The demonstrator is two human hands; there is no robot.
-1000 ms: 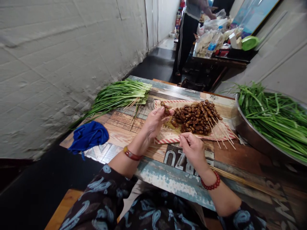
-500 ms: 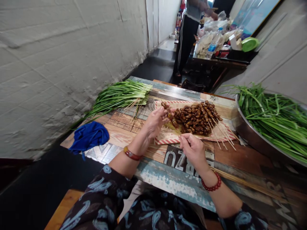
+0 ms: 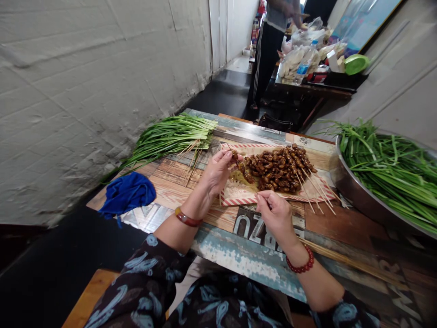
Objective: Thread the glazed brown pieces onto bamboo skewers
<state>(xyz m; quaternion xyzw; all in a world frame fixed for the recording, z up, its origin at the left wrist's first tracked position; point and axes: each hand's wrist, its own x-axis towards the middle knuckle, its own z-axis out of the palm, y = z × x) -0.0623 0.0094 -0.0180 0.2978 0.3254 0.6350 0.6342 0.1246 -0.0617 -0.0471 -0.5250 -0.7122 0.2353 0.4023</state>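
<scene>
A crumpled blue cloth [image 3: 126, 193] and a bundle of long, slender chives [image 3: 170, 139] lie on the weathered wooden tabletop [image 3: 174, 191]. The left hand [image 3: 216, 175] curls its fingers [image 3: 227, 156] closed around a thin bamboo skewer [image 3: 241, 166] of glossy brown morsels, pointing right over red-striped paper [image 3: 239, 198]. The right hand [image 3: 275, 216] pinches its fingers [image 3: 262, 198] shut, their hold too fine to tell.
</scene>
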